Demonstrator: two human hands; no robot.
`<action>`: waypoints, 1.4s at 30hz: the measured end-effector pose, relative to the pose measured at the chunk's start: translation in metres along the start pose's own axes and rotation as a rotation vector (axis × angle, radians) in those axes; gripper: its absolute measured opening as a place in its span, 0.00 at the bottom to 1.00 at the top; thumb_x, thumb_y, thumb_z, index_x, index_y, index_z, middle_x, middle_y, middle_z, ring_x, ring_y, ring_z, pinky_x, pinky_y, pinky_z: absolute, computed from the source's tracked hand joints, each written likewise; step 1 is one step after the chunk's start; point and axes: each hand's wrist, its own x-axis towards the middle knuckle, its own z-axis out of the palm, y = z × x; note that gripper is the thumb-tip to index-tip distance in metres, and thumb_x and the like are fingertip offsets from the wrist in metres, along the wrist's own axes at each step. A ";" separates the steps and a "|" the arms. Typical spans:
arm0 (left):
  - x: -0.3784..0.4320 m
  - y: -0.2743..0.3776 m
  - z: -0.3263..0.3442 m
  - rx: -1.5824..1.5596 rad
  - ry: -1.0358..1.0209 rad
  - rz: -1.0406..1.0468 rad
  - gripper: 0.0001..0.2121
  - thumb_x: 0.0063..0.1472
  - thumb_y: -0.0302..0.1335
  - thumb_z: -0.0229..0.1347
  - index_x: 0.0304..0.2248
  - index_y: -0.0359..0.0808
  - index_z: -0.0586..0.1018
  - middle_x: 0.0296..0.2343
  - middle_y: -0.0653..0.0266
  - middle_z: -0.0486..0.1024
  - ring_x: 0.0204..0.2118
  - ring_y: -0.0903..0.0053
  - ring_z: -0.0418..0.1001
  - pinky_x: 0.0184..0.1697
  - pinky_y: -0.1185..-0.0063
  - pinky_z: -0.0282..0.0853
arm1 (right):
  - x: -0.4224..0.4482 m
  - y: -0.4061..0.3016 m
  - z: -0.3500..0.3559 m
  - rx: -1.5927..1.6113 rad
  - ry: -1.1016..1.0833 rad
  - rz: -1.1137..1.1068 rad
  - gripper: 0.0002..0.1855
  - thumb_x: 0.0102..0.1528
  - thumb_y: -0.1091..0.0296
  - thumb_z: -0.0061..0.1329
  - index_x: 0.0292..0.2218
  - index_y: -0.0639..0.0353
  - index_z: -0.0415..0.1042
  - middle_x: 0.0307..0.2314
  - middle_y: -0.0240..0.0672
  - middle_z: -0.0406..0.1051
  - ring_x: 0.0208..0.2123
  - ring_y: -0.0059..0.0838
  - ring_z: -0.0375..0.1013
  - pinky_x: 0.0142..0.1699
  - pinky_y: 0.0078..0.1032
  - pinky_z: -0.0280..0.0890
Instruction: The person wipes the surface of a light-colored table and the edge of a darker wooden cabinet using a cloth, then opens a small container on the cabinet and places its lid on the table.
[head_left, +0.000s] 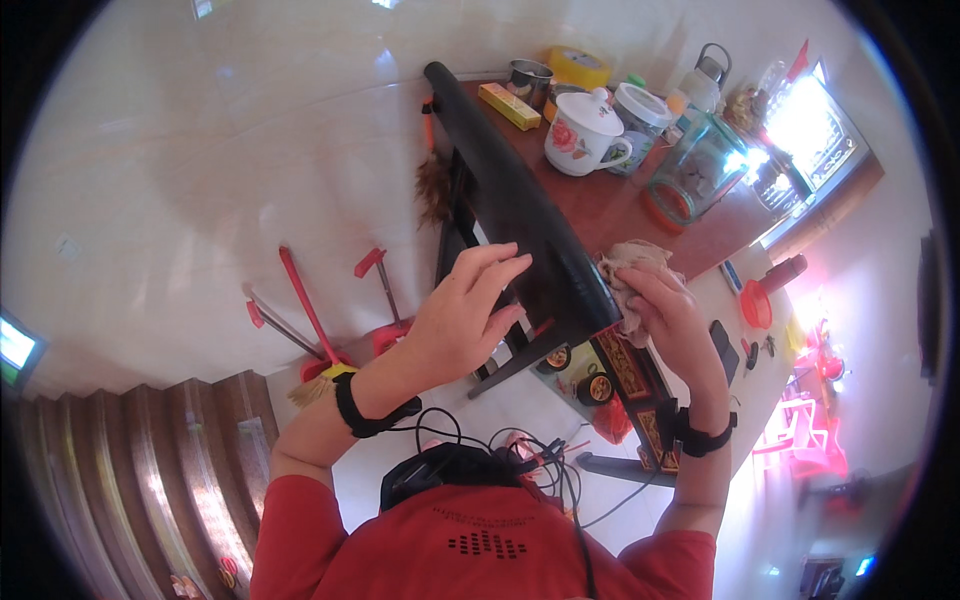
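My right hand (664, 315) presses a crumpled beige cloth (636, 289) against the near end of a long black rounded edge piece (536, 202) of a wooden altar table. My left hand (480, 307), its fingers apart and holding nothing, is at the left side of that black piece. On the reddish-brown tabletop (637, 195) beyond stand a lidded white mug with a rose (583, 135), a white-lidded jar (641, 124), a large clear glass jar (697, 169) and a yellow box (510, 106). A roll of yellow tape (579, 67) lies at the back near a metal cup (529, 79).
A feather duster (433, 180) hangs beside the wall. Brooms and red dustpans (390, 335) stand at left, near brown stairs (150, 465). On a lower pale surface at right are a phone (724, 352) and a red plastic cup (756, 304). Black cables (559, 465) hang before my body.
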 end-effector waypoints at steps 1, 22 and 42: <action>-0.002 -0.002 0.003 -0.035 0.002 -0.006 0.26 0.54 0.21 0.60 0.53 0.33 0.68 0.51 0.52 0.63 0.53 0.60 0.65 0.53 0.72 0.65 | 0.008 0.000 0.003 -0.050 0.036 -0.069 0.17 0.55 0.80 0.43 0.46 0.62 0.71 0.45 0.44 0.69 0.48 0.47 0.68 0.52 0.34 0.62; 0.061 0.005 -0.010 -0.171 0.283 -0.148 0.21 0.59 0.17 0.54 0.52 0.32 0.67 0.47 0.53 0.66 0.38 0.74 0.76 0.43 0.79 0.71 | 0.033 -0.026 0.001 0.063 0.237 -0.304 0.12 0.55 0.83 0.44 0.42 0.67 0.71 0.40 0.42 0.71 0.44 0.36 0.71 0.51 0.26 0.64; 0.110 -0.019 0.019 -0.121 0.258 -0.092 0.20 0.57 0.18 0.56 0.49 0.31 0.70 0.41 0.57 0.72 0.43 0.71 0.73 0.48 0.77 0.68 | 0.073 0.045 -0.034 0.422 0.229 0.012 0.12 0.58 0.74 0.48 0.44 0.65 0.71 0.33 0.41 0.72 0.37 0.36 0.72 0.44 0.25 0.66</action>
